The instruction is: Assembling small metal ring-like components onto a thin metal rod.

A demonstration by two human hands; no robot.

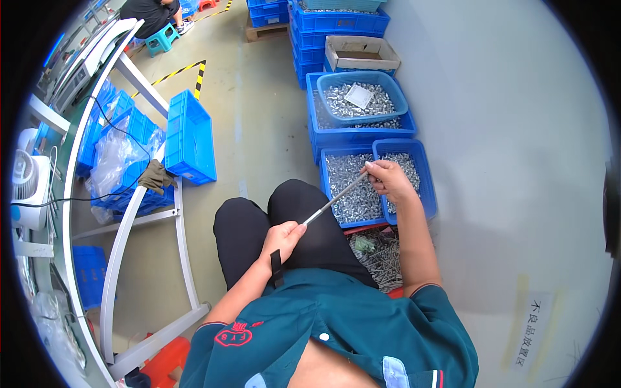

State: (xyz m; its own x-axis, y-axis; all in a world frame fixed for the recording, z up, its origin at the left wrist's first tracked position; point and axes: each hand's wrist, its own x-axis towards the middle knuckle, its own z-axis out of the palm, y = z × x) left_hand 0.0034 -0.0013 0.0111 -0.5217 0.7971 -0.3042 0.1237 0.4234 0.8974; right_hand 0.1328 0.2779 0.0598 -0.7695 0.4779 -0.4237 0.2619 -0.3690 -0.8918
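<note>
Above my lap, a thin grey metal rod (337,197) runs slantwise between my hands. My left hand (283,238) is closed round its near end, where a paler, brighter stretch of the rod shows beside the fingers. At the far end my right hand (389,181) pinches the rod between thumb and fingertips. Whether a small part sits in that pinch is too small to tell. Beneath the right hand are a blue bin of small metal parts (349,174) and a smaller blue basket (424,194) of similar parts. Several long metal rods (381,262) lie in a heap beside my right thigh.
A light-blue basket (401,97) of metal parts rests on a larger blue crate (314,139) ahead. Behind it are an open cardboard box (362,45) and stacked blue crates. At left stand a workbench frame (184,239) and an empty blue crate (187,139). A wall is on the right.
</note>
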